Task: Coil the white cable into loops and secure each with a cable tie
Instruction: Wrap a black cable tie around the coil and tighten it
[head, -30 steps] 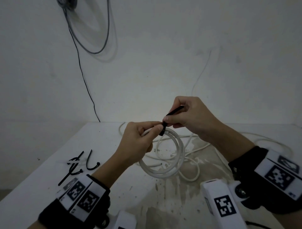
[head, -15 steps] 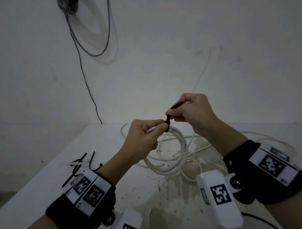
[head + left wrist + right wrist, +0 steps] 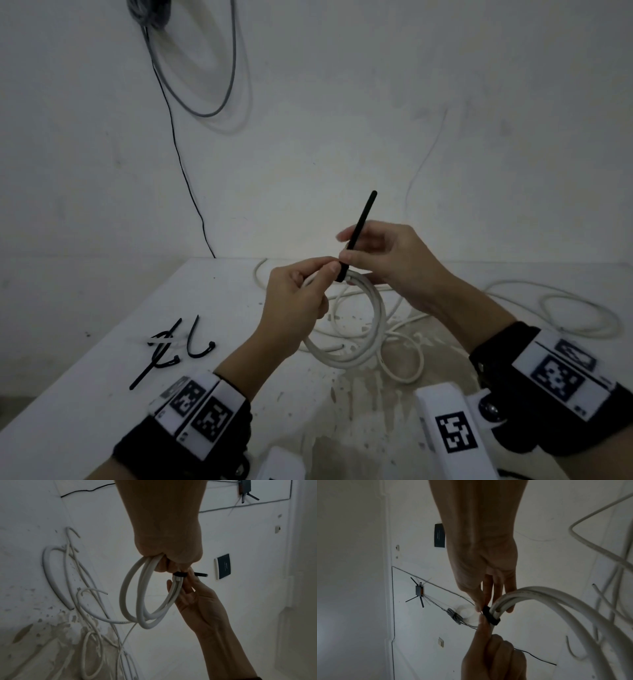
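White table (image 3: 102,394), tied coil (image 3: 359,353) above.

The white cable (image 3: 363,329) is being held coiled above the table, a black tie (image 3: 358,233) being wrapped round its top, tail pointing upward.

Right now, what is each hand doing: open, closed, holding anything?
Left hand: closed, gripping the coiled white cable beside the tie.
Right hand: closed, pinching the black cable tie wrapped round the coil.
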Demonstrator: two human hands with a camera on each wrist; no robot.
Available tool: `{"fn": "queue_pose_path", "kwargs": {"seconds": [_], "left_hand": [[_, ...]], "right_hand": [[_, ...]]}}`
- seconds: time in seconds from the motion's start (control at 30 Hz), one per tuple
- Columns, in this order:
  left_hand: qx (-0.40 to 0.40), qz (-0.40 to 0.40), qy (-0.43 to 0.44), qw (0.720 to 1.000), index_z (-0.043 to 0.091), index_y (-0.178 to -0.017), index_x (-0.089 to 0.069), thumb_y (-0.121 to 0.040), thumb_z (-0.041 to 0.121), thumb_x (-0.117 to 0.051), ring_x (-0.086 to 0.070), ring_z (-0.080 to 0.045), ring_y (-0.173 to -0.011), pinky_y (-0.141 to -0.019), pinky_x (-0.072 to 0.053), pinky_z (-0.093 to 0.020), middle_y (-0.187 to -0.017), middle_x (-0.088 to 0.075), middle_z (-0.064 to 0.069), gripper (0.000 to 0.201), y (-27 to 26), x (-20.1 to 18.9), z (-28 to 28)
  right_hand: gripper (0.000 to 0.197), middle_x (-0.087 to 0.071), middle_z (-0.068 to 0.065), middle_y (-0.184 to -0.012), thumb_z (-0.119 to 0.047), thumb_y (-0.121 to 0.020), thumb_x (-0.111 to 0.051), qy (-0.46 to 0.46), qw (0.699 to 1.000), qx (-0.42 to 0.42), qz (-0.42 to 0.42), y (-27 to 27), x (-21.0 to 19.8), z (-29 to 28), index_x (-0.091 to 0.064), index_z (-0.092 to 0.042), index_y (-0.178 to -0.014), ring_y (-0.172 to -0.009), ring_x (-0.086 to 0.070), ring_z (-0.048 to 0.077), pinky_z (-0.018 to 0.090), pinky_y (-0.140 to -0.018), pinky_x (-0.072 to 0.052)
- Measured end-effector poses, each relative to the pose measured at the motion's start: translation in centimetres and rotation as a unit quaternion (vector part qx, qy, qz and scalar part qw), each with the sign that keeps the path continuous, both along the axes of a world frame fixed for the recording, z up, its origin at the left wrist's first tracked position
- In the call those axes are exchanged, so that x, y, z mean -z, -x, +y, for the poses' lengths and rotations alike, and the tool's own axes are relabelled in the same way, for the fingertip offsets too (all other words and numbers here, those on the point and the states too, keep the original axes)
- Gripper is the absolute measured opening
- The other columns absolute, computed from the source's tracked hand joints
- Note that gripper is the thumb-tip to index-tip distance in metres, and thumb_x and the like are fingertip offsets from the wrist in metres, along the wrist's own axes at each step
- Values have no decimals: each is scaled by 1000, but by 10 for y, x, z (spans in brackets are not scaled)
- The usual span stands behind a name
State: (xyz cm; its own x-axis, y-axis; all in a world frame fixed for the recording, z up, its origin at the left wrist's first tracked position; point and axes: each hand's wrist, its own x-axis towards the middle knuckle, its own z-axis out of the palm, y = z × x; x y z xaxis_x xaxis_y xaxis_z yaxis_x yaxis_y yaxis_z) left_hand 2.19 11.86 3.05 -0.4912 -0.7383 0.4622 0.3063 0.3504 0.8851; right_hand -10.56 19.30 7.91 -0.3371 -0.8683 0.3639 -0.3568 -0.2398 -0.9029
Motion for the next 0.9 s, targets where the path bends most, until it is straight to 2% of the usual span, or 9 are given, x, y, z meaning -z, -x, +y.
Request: {"fn": "queue_pose_path", "kwargs": {"seconds": [0.07,0.17,0.23,0.3,0.43,0.67,0.77,0.8,0.9], "left_hand": [[10,-4,0,1000,9,-92,-71,-91,6,-54,-30,-8,-33,-38,-26,-15,-42,-47,6,17,-2,0,-1],[34,-10,10,999,13,-94,-73,-90,7,-56,-28,-11,-35,-38,-25,-17,-52,-48,-7,18,-5,-1,-2],[47,-20,29,998,10,-98,-71,-90,6,-55,-29,-9,-34,-38,-26,-17,-49,-51,-3,19,-7,-4,-2],[62,-28,48,996,8,-100,-69,-90,5,-54,-29,-8,-34,-38,-26,-16,-43,-49,8,19,-8,-8,-2],[86,-42,75,993,6,-98,-70,-90,3,-53,-25,-10,-36,-38,-24,-18,-41,-42,10,19,-12,-13,-3],[78,-58,81,992,6,-94,-70,-91,1,-52,-26,-10,-35,-38,-27,-17,-40,-42,10,19,-14,-14,-5],[48,-62,70,994,0,-94,-71,-91,3,-54,-28,-9,-33,-38,-27,-15,-42,-42,2,18,-9,-11,-10],[35,-53,51,997,0,-93,-71,-91,5,-54,-28,-9,-32,-39,-27,-15,-43,-40,-2,18,-8,-9,-12],[-10,8,-33,999,2,-91,-70,-92,7,-53,-26,-8,-31,-39,-25,-15,-38,-36,6,17,-7,-7,-19]], "right_hand": [[8,-72,1,-73,-5,-78,-71,-8,1000,4,-21,2,0,0,-71,-9,-85,-73,-71,13,23,-64,-57],[4,-73,3,-70,-5,-76,-74,-11,999,35,5,2,1,-2,-71,-8,-78,-74,-72,16,28,-70,-60],[9,-71,7,-69,-3,-75,-75,-8,999,51,-3,0,0,-3,-67,1,-77,-69,-72,18,30,-66,-60],[14,-68,11,-69,3,-73,-74,-7,997,49,-58,0,-2,-3,-60,7,-73,-62,-71,17,28,-58,-58],[20,-65,17,-71,11,-72,-70,-6,989,38,-142,-4,-7,-6,-56,1,-62,-55,-68,18,24,-53,-55],[22,-64,18,-71,15,-69,-70,19,986,60,-153,-6,-1,-13,-56,1,-59,-57,-68,19,24,-56,-56],[11,-67,16,-75,1,-79,-70,7,990,72,-121,-7,3,-15,-61,6,-74,-64,-69,21,29,-57,-58],[17,-68,15,-76,-10,-84,-68,-18,993,82,-87,-7,4,-14,-62,6,-80,-67,-70,22,32,-58,-59],[40,-71,9,-78,-39,-94,-49,-132,988,80,-22,-7,10,-6,-65,-2,-89,-68,-71,24,33,-60,-58]]}}
